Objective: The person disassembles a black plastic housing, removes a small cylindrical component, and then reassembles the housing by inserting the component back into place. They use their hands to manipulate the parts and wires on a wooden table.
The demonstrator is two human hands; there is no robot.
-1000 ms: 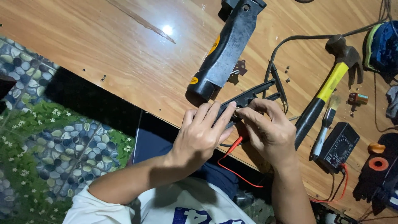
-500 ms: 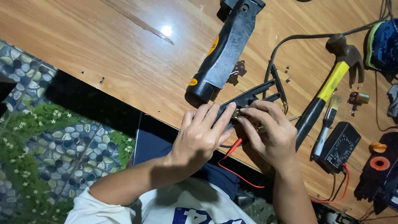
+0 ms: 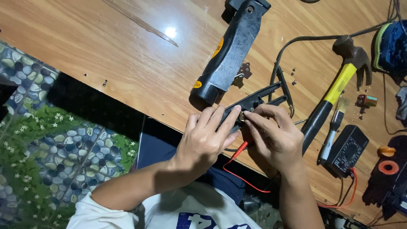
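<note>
Wood-grain tabletop (image 3: 127, 63) fills most of the view, with a pebble-patterned floor (image 3: 51, 148) below its near edge. At that edge the left hand (image 3: 205, 142) and the right hand (image 3: 275, 138) meet over a slim black tool part (image 3: 258, 99), which lies on the tabletop and runs up and to the right from the fingers. The left hand lies flat across the near end of the tool part, its fingers stretched out and pressing on it rather than curled around it. The right hand pinches a small metallic piece (image 3: 242, 115) at the same end between thumb and forefinger, touching the left fingertips. A red probe lead (image 3: 237, 152) passes under both hands and loops off the tabletop edge. Just beyond the tool part, farther from the person, lies a large black handle housing (image 3: 231, 51) with yellow labels. Right of the tool part lies a hammer (image 3: 335, 93) with a yellow and black handle, then a small brush (image 3: 333, 133) and a black multimeter (image 3: 347, 150) side by side. A few loose screws (image 3: 293, 76) lie near a black cable (image 3: 305, 40), above the tool part.
</note>
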